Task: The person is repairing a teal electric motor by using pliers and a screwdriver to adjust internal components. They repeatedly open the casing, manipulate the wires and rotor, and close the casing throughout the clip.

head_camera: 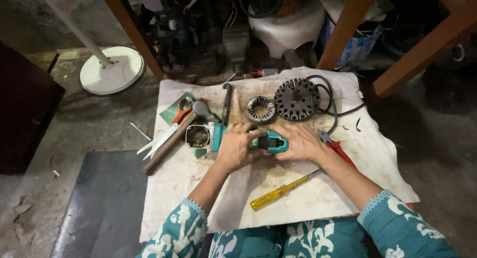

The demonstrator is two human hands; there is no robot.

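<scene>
- Both hands are on the teal power tool body (271, 140), an angle-grinder sort of thing, lying on its side in the middle of the table (377, 153), which has a dirty white sheet over it.
- Left hand (237, 146) is wrapped over the middle of the housing, fingers curled round it, so a proper grip.
- Right hand (299, 141) has the rear end, fingers closed against the teal casing.
- The open front end of the tool (198, 136) points left, and you can see dark innards in there.
- Yellow-handled screwdriver (278, 192) lies on the sheet just below the hands, not touching them.
- Red-handled pliers (336, 146) sit right by the right wrist.
- Two round metal stator cores, a small one (260, 109) and a bigger one (296, 99), sit behind the tool, with a black cable (332, 109) looping round the bigger one.
- Orange-handled scissors (171, 125) are off to the left.
</scene>
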